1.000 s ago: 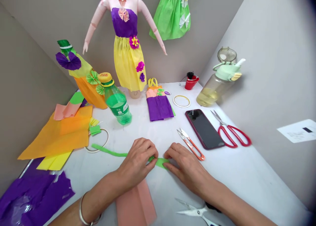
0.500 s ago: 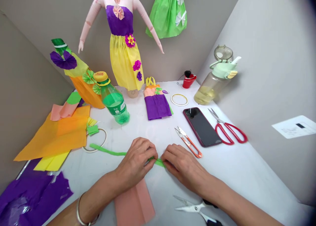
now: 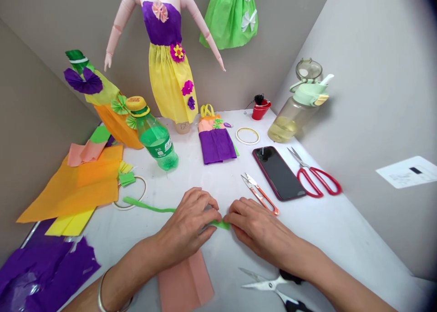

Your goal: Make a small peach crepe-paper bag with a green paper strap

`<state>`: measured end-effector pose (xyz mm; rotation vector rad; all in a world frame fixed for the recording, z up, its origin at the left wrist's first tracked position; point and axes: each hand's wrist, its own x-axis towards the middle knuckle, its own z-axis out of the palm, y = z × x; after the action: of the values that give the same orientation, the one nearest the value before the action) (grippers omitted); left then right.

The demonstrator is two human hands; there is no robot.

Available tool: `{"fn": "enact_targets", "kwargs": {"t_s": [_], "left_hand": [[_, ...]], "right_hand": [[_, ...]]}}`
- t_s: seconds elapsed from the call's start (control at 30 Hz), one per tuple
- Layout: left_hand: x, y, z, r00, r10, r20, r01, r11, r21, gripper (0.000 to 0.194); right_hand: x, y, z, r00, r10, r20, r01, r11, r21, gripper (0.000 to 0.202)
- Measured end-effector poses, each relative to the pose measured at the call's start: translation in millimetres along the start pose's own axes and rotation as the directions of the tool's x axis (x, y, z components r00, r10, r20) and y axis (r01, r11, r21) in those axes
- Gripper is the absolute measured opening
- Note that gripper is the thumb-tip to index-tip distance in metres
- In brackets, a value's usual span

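A narrow green crepe paper strip (image 3: 150,207) lies across the table and runs under my left hand (image 3: 193,223), coming out between my two hands. The fingers of my left hand are closed on the strip. My right hand (image 3: 256,230) pinches its right end against the tabletop, fingertips almost touching the left ones. A folded salmon paper piece (image 3: 186,282) lies under my left forearm. Black-handled scissors (image 3: 269,284) rest open near my right forearm, which partly covers one handle. Orange thread snips (image 3: 261,194) lie just beyond my right hand.
Further back are a phone (image 3: 278,173), red-handled scissors (image 3: 314,173), a tape roll (image 3: 247,136), a small purple paper dress (image 3: 216,146), a green soda bottle (image 3: 159,141) and a water bottle (image 3: 287,118). A dressed doll (image 3: 172,80) stands behind. Orange (image 3: 82,180) and purple paper (image 3: 51,266) lie left.
My fingers have shifted slightly along the strip's right end, and my left thumb and index finger have opened apart a little. The whole view has tilted slightly; other things stay put.
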<state>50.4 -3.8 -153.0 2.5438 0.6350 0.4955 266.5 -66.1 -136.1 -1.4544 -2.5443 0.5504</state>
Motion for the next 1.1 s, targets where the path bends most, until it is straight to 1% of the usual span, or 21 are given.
{"fn": "enact_targets", "kwargs": {"t_s": [0.13,0.2,0.27,0.33,0.4,0.47,0.5,0.57,0.67,0.77,0.87,0.93,1.0,1.1], "left_hand": [[1.2,2.2,1.6,1.0,0.012,0.018,-0.012,1.0,0.007,0.014],[2.4,2.0,1.0,1.0,-0.008,0.016,0.008,1.0,-0.002,0.015],[3.3,-0.3,-4.0,0.999,-0.043,0.009,0.043,0.999,-0.027,0.013],[2.8,-5.4,-14.7,0.994,-0.107,0.012,0.107,0.992,-0.068,0.011],[-0.6,-13.3,-30.0,0.976,-0.212,0.045,0.216,0.971,-0.108,0.01],[-7.9,-22.9,-46.3,0.936,-0.333,0.112,0.345,0.931,-0.121,0.011],[-12.7,-27.8,-53.6,0.915,-0.377,0.142,0.394,0.912,-0.114,0.013],[-23.4,-36.6,-65.2,0.884,-0.429,0.185,0.45,0.888,-0.094,0.016],[-37.1,-45.0,-73.5,0.867,-0.454,0.204,0.477,0.875,-0.08,0.022],[-42.7,-46.8,-72.1,0.858,-0.481,0.178,0.499,0.864,-0.071,0.026],[-41.4,-44.7,-65.6,0.869,-0.464,0.172,0.479,0.875,-0.064,0.025],[-40.3,-43.1,-64.0,0.879,-0.437,0.193,0.456,0.888,-0.067,0.025],[-42.0,-43.2,-67.4,0.873,-0.435,0.22,0.46,0.885,-0.075,0.026],[-50.7,-48.3,-78.5,0.846,-0.489,0.212,0.509,0.86,-0.048,0.022]], "right_hand": [[-2.5,-0.6,-6.1,1.0,-0.006,0.028,0.006,1.0,0.0,0.023],[-2.6,-0.5,-6.9,0.999,-0.016,0.034,0.016,1.0,-0.009,0.023],[-2.3,-0.9,-7.8,0.999,-0.021,0.037,0.022,0.999,-0.025,0.021],[-2.0,-1.8,-8.2,0.999,-0.022,0.035,0.023,0.999,-0.043,0.014],[-2.1,-2.9,-7.0,1.0,-0.02,0.022,0.022,0.998,-0.066,0.006],[-2.5,-3.7,-3.5,1.0,-0.029,-0.002,0.028,0.995,-0.093,0.001],[-2.7,-3.8,-1.2,0.999,-0.037,-0.015,0.035,0.994,-0.107,0.003],[-3.0,-3.6,3.4,0.998,-0.057,-0.038,0.052,0.991,-0.125,0.006],[-2.7,-2.8,8.1,0.995,-0.073,-0.067,0.065,0.99,-0.121,0.009],[-1.2,-2.0,10.3,0.992,-0.071,-0.103,0.06,0.992,-0.108,0.012],[0.6,-1.1,11.9,0.99,-0.071,-0.121,0.059,0.993,-0.105,0.016],[1.3,-0.3,12.9,0.99,-0.074,-0.124,0.061,0.993,-0.102,0.016],[1.4,0.6,13.6,0.988,-0.075,-0.132,0.063,0.993,-0.098,0.017],[0.9,2.0,14.1,0.988,-0.076,-0.136,0.064,0.994,-0.091,0.019]]}}
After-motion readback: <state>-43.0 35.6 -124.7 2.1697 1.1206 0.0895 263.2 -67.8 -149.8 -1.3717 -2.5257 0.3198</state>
